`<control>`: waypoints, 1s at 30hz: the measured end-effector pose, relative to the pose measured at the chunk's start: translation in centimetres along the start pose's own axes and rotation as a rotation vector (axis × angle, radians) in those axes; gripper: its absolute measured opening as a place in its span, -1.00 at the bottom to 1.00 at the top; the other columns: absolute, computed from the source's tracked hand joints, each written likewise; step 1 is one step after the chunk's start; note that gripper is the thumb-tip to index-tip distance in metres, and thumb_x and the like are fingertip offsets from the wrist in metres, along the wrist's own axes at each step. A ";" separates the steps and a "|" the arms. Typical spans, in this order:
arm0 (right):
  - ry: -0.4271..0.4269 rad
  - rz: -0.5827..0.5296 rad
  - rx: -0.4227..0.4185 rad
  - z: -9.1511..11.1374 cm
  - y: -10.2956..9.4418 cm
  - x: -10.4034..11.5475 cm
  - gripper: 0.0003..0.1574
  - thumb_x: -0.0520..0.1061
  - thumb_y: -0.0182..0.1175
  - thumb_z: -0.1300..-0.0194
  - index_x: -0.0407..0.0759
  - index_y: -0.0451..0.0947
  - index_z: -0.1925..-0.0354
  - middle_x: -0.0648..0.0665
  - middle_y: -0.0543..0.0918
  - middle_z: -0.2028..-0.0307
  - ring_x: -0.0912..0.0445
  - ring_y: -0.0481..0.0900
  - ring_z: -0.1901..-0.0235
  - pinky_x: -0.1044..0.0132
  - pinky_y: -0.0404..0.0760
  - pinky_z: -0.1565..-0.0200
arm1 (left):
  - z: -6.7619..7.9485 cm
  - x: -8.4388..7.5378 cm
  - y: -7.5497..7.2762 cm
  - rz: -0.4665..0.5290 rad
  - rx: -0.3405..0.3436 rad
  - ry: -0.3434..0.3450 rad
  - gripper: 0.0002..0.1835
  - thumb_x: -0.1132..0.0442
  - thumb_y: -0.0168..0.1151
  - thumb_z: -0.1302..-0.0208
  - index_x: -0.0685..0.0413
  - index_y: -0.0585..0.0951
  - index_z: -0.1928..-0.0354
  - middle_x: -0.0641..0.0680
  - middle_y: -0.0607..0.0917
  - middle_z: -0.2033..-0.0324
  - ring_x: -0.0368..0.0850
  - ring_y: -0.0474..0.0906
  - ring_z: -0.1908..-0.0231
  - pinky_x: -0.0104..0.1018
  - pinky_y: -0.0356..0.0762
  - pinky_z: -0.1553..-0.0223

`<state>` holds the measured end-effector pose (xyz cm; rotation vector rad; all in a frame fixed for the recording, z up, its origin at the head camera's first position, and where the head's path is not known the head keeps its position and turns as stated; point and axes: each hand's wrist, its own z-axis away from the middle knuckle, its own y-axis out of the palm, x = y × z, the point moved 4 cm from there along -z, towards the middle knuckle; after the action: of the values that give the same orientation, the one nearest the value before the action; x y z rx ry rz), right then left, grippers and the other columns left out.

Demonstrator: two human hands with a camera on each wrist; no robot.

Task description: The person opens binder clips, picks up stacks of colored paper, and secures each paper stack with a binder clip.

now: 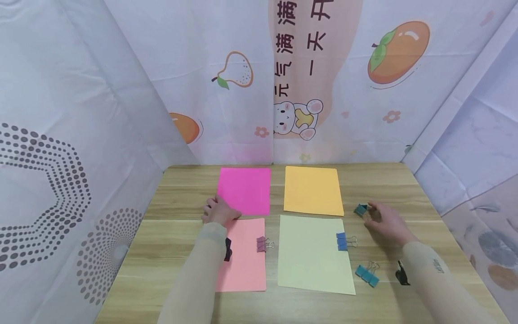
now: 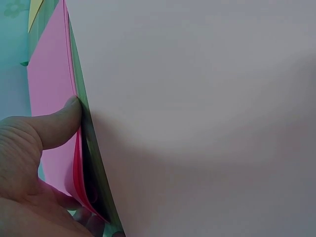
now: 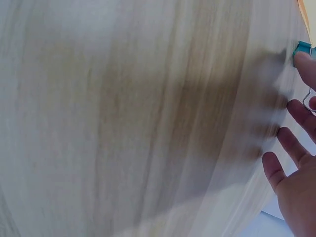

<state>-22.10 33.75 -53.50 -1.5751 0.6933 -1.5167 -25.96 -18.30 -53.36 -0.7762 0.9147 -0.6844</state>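
Observation:
My left hand (image 1: pixel 220 211) is at the near left corner of a stack of magenta paper (image 1: pixel 245 191). In the left wrist view the thumb lies on the stack's edge, fingers are tucked underneath, and the sheets bow up at the corner. To the right, my right hand (image 1: pixel 389 222) pinches a teal binder clip (image 1: pixel 361 210) beside the orange-yellow paper (image 1: pixel 313 191). The right wrist view shows the thumb against that clip's body (image 3: pixel 299 48) and its wire handle near the index finger; the other fingers are spread over the wood.
Salmon-pink paper (image 1: pixel 247 270) in front carries a mauve binder clip (image 1: pixel 261 244) on its right edge. Pale green paper (image 1: pixel 313 261) beside it has a blue clip (image 1: pixel 341 241). Another teal clip (image 1: pixel 367 275) lies on the wooden table (image 1: pixel 162 252). Printed curtains (image 1: pixel 226 112) stand behind.

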 end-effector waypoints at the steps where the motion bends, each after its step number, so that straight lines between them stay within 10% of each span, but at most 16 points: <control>1: -0.001 -0.003 -0.003 0.0 0.0 0.0 -0.10 -0.09 0.38 -0.30 -0.51 0.25 -0.39 -0.59 0.43 -0.26 -0.52 0.34 -0.25 -0.47 0.25 -0.24 | 0.0 0.0 0.0 -0.003 0.002 -0.001 0.26 -0.13 0.46 -0.11 0.22 -0.15 -0.60 0.46 -0.01 -0.43 0.48 0.00 -0.35 0.42 0.14 -0.29; 30: 0.073 -0.129 0.007 0.4 0.0 0.2 -0.22 0.08 0.24 -0.45 -0.53 0.31 -0.26 -0.56 0.52 -0.13 -0.42 0.51 -0.14 -0.33 0.45 -0.20 | 0.7 -0.3 -0.4 -0.024 -0.015 0.008 0.22 -0.13 0.45 -0.12 0.27 -0.07 -0.58 0.47 0.05 -0.41 0.47 0.06 -0.32 0.38 0.15 -0.29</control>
<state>-21.72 33.69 -53.37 -1.5918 0.6360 -1.6762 -25.60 -18.08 -52.66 -0.7994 0.9196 -0.7025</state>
